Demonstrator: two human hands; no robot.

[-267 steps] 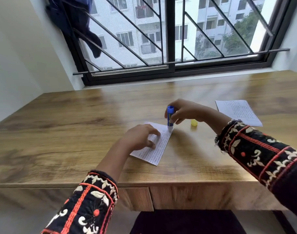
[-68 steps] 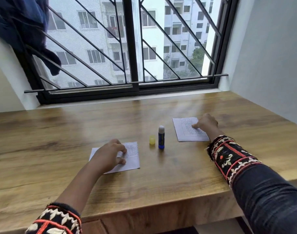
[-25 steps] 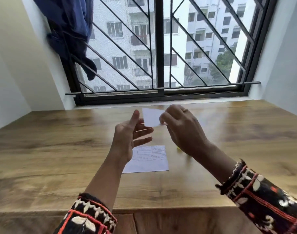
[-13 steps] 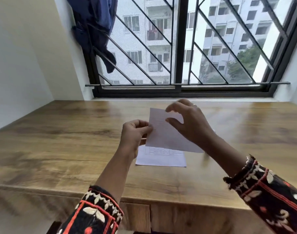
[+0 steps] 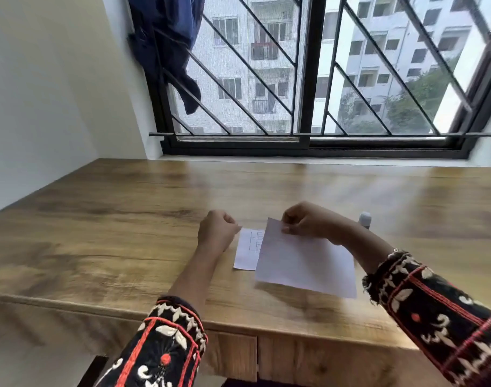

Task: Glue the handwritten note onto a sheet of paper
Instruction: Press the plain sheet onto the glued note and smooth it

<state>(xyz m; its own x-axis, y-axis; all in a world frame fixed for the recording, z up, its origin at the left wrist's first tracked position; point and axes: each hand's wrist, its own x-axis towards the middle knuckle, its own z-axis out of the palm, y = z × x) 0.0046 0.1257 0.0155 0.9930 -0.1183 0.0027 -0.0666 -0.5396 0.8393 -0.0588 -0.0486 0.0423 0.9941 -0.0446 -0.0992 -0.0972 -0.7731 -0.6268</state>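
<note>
A small paper with handwriting (image 5: 248, 248) lies flat on the wooden desk (image 5: 127, 233). Over its right part sits a larger white sheet (image 5: 305, 263), blank side up and slightly tilted. My right hand (image 5: 308, 222) pinches that sheet's top left corner. My left hand (image 5: 218, 233) is curled into a loose fist beside the lower paper's top left corner, its fingertips right at the corner; whether it grips the paper I cannot tell. Behind my right wrist stands the glue stick (image 5: 365, 219), of which only the white top shows.
A barred window (image 5: 308, 79) runs along the desk's far edge, and a dark blue cloth (image 5: 169, 37) hangs on the bars at the left. A white wall (image 5: 43, 107) bounds the left side. The desk's front edge with a drawer (image 5: 230, 356) is close below my arms.
The white sheet has come down from the air onto the lower paper. My left hand has let go of its edge and moved to the lower paper's corner. The right hand keeps its hold.
</note>
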